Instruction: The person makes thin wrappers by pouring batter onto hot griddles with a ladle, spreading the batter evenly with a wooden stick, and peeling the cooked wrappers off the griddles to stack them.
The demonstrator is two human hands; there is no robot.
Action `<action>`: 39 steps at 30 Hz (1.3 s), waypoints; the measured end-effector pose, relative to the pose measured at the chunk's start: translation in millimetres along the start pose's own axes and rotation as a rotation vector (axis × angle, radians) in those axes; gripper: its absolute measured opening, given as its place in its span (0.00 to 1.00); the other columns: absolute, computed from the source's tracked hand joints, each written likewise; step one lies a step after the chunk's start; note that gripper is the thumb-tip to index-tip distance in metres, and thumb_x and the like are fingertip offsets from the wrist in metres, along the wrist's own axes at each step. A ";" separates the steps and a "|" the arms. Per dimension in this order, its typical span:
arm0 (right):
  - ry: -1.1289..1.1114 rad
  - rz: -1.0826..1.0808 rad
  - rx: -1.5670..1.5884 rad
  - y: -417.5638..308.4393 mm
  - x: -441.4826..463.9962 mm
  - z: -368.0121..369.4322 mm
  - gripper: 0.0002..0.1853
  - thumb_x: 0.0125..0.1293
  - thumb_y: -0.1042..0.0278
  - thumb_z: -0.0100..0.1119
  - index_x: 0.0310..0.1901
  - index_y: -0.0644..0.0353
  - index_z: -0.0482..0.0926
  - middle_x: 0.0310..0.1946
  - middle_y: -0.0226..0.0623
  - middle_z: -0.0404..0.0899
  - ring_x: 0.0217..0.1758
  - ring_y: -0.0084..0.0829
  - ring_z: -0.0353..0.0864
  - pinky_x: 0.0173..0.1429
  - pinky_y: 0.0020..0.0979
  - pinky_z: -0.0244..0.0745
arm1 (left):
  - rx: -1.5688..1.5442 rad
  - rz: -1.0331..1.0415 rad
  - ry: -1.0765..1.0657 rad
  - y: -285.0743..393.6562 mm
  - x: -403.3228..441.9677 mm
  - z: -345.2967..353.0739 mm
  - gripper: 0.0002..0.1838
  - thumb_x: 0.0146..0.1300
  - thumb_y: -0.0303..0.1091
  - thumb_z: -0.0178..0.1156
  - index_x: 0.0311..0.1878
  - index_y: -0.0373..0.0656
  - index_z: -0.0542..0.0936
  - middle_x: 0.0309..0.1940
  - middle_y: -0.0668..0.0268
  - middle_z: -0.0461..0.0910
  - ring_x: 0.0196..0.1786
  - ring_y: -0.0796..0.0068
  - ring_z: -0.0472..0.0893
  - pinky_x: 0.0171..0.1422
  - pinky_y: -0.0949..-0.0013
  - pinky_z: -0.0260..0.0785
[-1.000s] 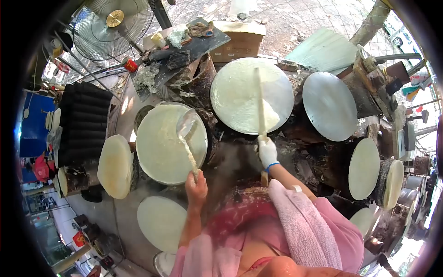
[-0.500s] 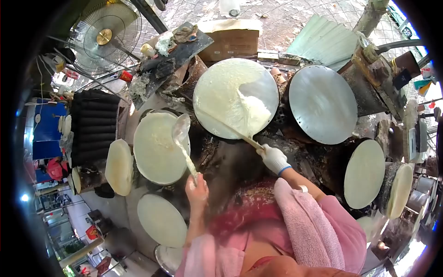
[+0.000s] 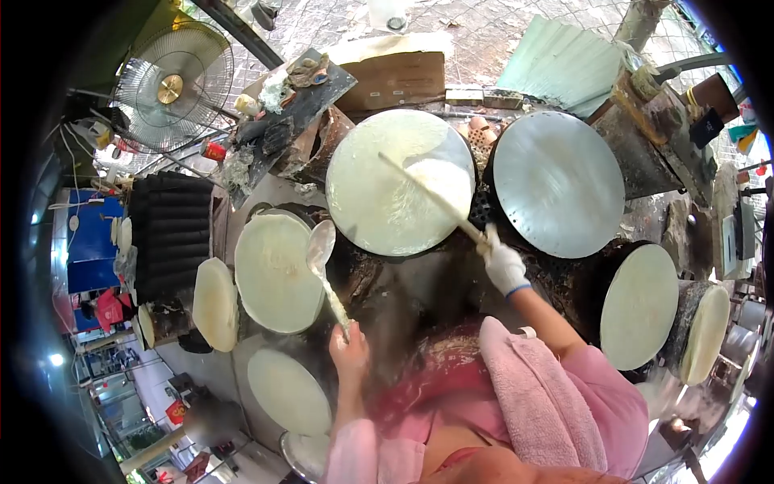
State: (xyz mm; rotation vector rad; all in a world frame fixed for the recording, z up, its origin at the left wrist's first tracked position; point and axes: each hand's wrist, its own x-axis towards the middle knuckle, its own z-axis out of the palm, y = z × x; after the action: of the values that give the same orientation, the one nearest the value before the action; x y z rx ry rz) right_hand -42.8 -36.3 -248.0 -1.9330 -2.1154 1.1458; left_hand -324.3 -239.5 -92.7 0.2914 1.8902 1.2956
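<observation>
My left hand (image 3: 349,348) is closed around the batter-coated handle of a metal ladle (image 3: 321,242). The ladle's bowl is beside the right edge of a pale flatbread (image 3: 272,274) on the left griddle. On my right hand (image 3: 505,268) is a white glove, its fingers wrapped round a long flat wooden spreader (image 3: 431,196). The spreader reaches diagonally over the middle griddle (image 3: 459,153). Pale wet batter (image 3: 367,189) covers most of that griddle, with a thicker white patch near the spreader. Whether the blade touches the batter I cannot tell.
To the right stands a bare, shiny griddle (image 3: 558,185). Another pale flatbread (image 3: 639,306) lies on a griddle at far right. A round flatbread (image 3: 289,391) is at lower left, beside a metal bowl (image 3: 305,453). A fan (image 3: 170,89) stands at back left.
My right hand has moved right, and the spreader has swung up and right across the batter. The white patch is flatter and wider. My left hand still grips the ladle; the view has shifted slightly.
</observation>
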 end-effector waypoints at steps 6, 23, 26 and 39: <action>0.306 0.035 -0.070 -72.2 135.5 -36.3 0.31 0.70 0.54 0.51 0.72 0.51 0.60 0.38 0.52 0.84 0.38 0.55 0.85 0.43 0.52 0.78 | 0.027 -0.055 0.075 1.6 -12.0 -1.3 0.07 0.76 0.36 0.54 0.42 0.44 0.73 0.20 0.75 0.67 0.15 0.87 0.62 0.16 0.79 0.52; -0.174 0.114 1.169 -13.4 -16.0 -1.5 0.25 0.71 0.54 0.62 0.68 0.47 0.75 0.26 0.21 0.74 0.23 0.14 0.69 0.26 0.19 0.66 | 0.017 0.000 -0.025 25.7 9.5 45.8 0.10 0.75 0.37 0.54 0.40 0.41 0.71 0.17 0.74 0.64 0.13 0.85 0.60 0.14 0.77 0.52; -0.039 0.221 1.043 1.6 22.0 -24.1 0.23 0.71 0.53 0.61 0.64 0.50 0.78 0.25 0.22 0.75 0.23 0.14 0.69 0.26 0.23 0.63 | 0.061 0.023 -0.168 47.8 36.3 64.1 0.10 0.76 0.38 0.53 0.40 0.41 0.71 0.16 0.74 0.62 0.13 0.85 0.60 0.14 0.76 0.51; 0.168 0.211 0.950 -14.2 -67.5 42.0 0.25 0.69 0.56 0.63 0.67 0.45 0.76 0.31 0.24 0.80 0.26 0.14 0.69 0.32 0.21 0.68 | 0.215 -0.020 -0.831 83.0 268.4 189.6 0.12 0.72 0.34 0.55 0.33 0.38 0.74 0.22 0.71 0.69 0.19 0.83 0.66 0.20 0.76 0.55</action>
State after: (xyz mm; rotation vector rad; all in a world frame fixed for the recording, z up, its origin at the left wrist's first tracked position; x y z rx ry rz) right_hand -61.3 -114.6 -241.8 -1.6709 -0.9650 1.5487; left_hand -381.0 83.2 -179.6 0.7830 1.2950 0.7645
